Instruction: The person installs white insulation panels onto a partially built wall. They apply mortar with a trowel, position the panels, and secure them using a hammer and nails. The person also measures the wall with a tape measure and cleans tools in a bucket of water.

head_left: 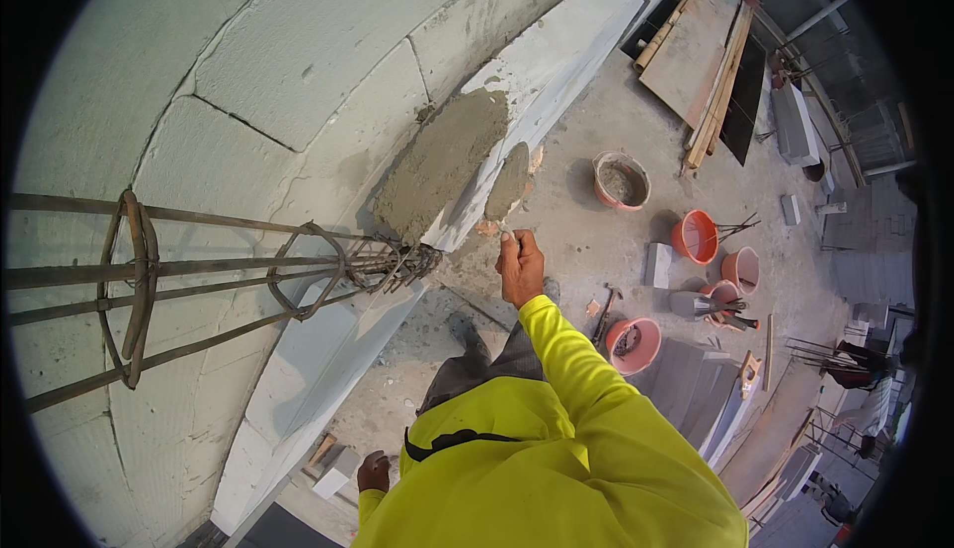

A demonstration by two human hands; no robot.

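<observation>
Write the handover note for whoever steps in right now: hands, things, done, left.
Right hand: grips a trowel loaded with mortar, blade at the block's edge.
Left hand: down low by the wall base, seems empty.
Block wall: top block carries a mortar patch at its near end; rebar cage sticks out below it.
Buckets stand on the floor to the right.
Done: one patch spread.
Left: the rest of the top block is bare.
</observation>
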